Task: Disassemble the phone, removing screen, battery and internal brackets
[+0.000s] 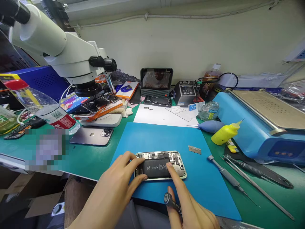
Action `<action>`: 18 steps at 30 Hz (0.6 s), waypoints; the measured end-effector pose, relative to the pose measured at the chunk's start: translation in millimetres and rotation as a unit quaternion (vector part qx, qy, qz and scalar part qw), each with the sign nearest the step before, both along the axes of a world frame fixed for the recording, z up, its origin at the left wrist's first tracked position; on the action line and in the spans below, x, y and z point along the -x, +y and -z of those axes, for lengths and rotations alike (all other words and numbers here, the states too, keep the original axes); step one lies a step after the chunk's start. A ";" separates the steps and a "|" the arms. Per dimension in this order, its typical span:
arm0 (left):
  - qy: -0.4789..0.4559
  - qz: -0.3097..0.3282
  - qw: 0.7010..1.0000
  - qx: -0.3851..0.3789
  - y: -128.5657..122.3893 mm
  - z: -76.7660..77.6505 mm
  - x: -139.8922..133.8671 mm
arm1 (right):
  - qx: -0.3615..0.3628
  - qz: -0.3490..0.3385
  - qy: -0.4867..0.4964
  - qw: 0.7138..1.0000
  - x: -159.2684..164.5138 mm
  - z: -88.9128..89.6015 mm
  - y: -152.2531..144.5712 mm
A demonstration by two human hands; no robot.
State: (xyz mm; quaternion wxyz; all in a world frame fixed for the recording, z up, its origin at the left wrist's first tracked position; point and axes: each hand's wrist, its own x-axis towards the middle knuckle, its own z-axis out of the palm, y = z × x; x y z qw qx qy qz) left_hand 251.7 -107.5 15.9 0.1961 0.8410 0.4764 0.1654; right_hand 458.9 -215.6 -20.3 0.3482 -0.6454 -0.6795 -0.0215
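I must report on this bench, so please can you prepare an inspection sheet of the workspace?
Surface: blue mat on green worktop; white paper behind.
Job's things: opened phone on the mat, black battery exposed.
Clutter: red-capped bottle and iPhone left; blue air blower and yellow squeeze bottle right.
Grip: left hand touches the phone's end; right hand holds a screwdriver, index fingertip at the battery's end.
Cables: white cable left; black cable right.
Surroundings: stereo microscope left; pale wall behind.

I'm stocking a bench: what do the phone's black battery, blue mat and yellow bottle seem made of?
Battery: outer wrap probably plastic film, matte black with pale printing.
Blue mat: likely silicone or rubber, smooth, low sheen, lying flat.
Yellow bottle: apparently plastic, opaque, evenly coloured.
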 end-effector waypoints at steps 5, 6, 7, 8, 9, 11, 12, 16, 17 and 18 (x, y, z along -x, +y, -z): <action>-0.012 0.019 0.999 0.049 6.2 -5.1 2.7 | 0.006 -0.025 0.006 1.000 -0.1 6.1 -1.2; -0.018 0.019 0.998 0.063 7.6 -6.4 2.9 | 0.007 -0.025 0.008 1.000 -0.4 6.9 -1.6; -0.024 0.019 0.997 0.077 8.9 -7.7 2.8 | 0.008 -0.025 0.011 1.000 -0.8 7.5 -1.9; -0.028 0.018 0.995 0.091 10.1 -8.9 2.6 | 0.010 -0.023 0.013 1.000 -1.1 7.9 -2.2; -0.031 0.018 0.994 0.104 11.2 -10.1 2.3 | 0.011 -0.021 0.015 1.000 -1.4 8.0 -2.4; -0.037 0.011 0.991 0.128 13.2 -12.0 1.2 | 0.013 -0.017 0.020 1.000 -1.3 7.8 -2.4; -0.039 0.008 0.989 0.139 14.1 -13.0 0.6 | 0.011 -0.017 0.023 1.000 -0.8 7.4 -2.2; -0.048 -0.005 0.984 0.173 18.4 -17.1 -1.7 | 0.002 -0.019 0.035 0.999 2.6 6.2 -0.8; -0.049 -0.007 0.982 0.180 19.6 -18.4 -2.2 | 0.000 -0.020 0.038 0.999 3.1 6.3 -0.4; -0.051 -0.010 0.981 0.187 20.7 -19.8 -2.6 | -0.002 -0.020 0.040 0.999 3.3 6.6 -0.2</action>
